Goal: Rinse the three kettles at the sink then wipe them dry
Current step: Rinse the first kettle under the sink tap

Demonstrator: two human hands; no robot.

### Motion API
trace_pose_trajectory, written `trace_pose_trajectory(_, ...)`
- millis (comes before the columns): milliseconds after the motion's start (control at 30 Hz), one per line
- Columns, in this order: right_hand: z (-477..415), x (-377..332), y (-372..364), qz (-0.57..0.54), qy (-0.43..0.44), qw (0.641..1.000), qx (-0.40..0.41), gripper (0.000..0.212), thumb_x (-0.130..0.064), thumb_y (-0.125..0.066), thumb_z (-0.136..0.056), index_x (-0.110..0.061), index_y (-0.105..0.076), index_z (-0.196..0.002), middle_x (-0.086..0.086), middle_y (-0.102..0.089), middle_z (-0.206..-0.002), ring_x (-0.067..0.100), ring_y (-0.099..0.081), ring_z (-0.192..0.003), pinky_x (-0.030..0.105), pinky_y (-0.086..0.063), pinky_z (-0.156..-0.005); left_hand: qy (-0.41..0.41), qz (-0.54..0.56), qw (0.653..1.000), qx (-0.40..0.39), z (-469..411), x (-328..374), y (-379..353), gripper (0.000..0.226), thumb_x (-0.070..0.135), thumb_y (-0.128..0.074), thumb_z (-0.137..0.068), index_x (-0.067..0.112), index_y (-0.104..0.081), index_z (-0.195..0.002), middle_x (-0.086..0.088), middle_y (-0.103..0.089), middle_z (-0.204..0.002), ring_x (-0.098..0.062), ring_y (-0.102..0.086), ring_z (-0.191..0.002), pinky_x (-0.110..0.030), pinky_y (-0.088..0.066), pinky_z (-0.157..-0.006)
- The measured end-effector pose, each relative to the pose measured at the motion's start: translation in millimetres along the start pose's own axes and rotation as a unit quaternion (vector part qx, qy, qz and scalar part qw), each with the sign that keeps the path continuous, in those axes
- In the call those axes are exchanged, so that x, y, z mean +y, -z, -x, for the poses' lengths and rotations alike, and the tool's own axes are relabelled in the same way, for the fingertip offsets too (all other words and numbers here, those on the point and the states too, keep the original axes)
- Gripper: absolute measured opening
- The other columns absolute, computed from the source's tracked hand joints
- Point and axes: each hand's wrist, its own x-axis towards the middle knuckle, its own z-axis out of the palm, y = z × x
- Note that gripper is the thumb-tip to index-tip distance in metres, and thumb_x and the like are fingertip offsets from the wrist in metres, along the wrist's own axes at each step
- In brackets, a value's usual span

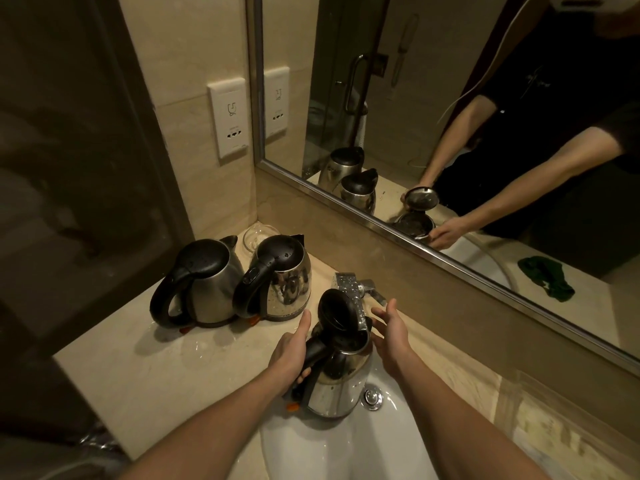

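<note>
A steel kettle point(341, 379) with a black handle stands in the white sink point(332, 452), its lid point(337, 313) flipped up under the chrome tap point(349, 284). My left hand point(289, 355) grips its black handle. My right hand point(393, 330) hovers open just right of the kettle's rim, fingers spread toward the tap. Two more steel kettles stand side by side on the counter to the left with lids down: one point(202, 282) at far left, the other point(280, 278) wet with drops, nearer the tap.
The beige counter point(156, 368) shows water spots in front of the two kettles. A glass dish point(258, 235) sits in the corner behind them. The drain plug point(372, 398) lies right of the held kettle. A mirror point(450, 133) lines the back wall and reflects a green cloth point(547, 278).
</note>
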Motion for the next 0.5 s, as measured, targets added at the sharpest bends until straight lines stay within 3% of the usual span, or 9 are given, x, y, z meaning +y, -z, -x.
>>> trace_pose_trajectory(167,-1.7,0.7,-1.0,0.004,0.001,1.000,0.000,0.063,-0.064,-0.030,-0.095,-0.013,-0.056,-0.122,0.014,-0.048,-0.139,0.035,-0.047,-0.126,0.048,-0.035,-0.108,0.003,-0.004,1.000,0.002,1.4,0.5,0.8,0.089,0.088,-0.025,-0.083,0.009,-0.065,-0.093,-0.005,-0.055,-0.058,-0.016,-0.050,-0.041,-0.021,-0.039,-0.041)
trace_pose_trajectory(500,-3.1,1.2,0.7,0.004,0.002,1.000,-0.001,0.062,-0.066,-0.032,-0.093,-0.015,-0.060,-0.115,0.010,-0.055,-0.124,0.034,-0.053,-0.119,0.047,-0.038,-0.108,-0.007,-0.002,1.000,-0.005,4.6,0.9,-0.5,0.080,0.087,-0.024,-0.084,0.014,-0.054,-0.074,0.000,-0.049,-0.047,-0.014,-0.046,-0.035,-0.022,-0.037,-0.040)
